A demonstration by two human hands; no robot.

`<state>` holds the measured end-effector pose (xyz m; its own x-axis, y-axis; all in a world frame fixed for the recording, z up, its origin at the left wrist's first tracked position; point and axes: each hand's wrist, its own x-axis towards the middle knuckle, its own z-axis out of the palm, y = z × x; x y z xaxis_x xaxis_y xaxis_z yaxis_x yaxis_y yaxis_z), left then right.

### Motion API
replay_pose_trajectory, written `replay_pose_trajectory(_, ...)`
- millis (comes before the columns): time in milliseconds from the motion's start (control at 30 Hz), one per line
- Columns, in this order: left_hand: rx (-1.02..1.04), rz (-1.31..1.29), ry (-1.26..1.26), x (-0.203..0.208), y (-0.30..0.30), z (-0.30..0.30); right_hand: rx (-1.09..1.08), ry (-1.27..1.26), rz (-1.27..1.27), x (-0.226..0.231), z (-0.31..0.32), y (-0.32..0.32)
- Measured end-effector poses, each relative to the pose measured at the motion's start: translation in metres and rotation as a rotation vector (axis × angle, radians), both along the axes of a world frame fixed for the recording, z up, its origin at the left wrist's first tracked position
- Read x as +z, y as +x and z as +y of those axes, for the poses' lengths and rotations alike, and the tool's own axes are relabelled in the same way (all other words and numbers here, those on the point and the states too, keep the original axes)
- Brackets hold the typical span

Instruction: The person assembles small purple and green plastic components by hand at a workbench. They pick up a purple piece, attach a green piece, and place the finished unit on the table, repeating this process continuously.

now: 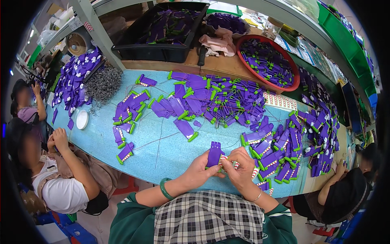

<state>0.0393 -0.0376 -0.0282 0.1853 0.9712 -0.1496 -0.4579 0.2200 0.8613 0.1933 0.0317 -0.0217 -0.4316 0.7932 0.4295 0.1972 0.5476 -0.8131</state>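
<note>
Head view: the left hand (198, 170) grips a purple part (214, 153), probably steadying it while the right hand (242, 167) pinches a striped strip (236, 165) beside it

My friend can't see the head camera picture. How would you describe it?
The left hand holds a purple and green piece while the right hand holds a red-and-white striped strip beside it. Similar pieces lie heaped across a blue table, and people are on both sides.

bin (152, 53) left of basin (297, 80) | parts (239, 99) before both, on table (158, 156)
</note>
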Motion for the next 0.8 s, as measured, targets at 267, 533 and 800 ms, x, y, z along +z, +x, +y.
replay_pose_trajectory(267, -0.030, -0.287, -0.055, 0.009, -0.003, -0.001, 0.174, -0.455, 0.059, 0.005, 0.002, -0.006)
replay_pose_trajectory(533, -0.463, -0.716, -0.336, -0.013, 0.011, 0.008, 0.436, -0.571, 0.071, 0.012, 0.010, -0.007)
replay_pose_trajectory(800, 0.040, 0.485, 0.152, 0.035, -0.013, 0.003, 0.455, -1.057, 0.607, 0.028, 0.013, -0.004)
